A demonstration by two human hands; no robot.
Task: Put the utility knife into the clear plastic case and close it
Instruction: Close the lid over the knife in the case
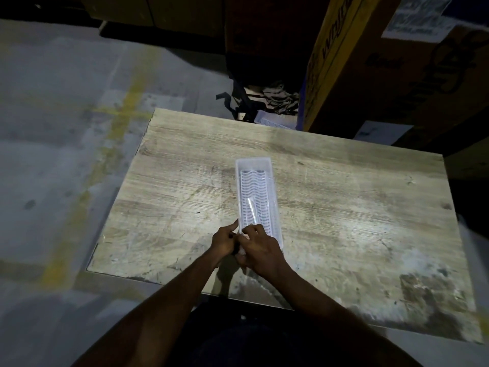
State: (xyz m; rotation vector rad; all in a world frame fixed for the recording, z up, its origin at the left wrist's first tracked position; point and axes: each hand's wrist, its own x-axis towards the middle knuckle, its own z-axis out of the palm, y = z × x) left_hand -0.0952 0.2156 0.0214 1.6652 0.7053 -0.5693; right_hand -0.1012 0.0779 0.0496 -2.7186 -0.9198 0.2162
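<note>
Near end of the case hidden under both hands

The hands [243, 243] cover the near end of the clear plastic case [256, 192], so what they grip there cannot be told; a dark object between them is barely visible. The cardboard boxes [383, 62] are cut off by the top edge, their print blurred, and the bench [344, 202] runs into dimness at right.
</note>
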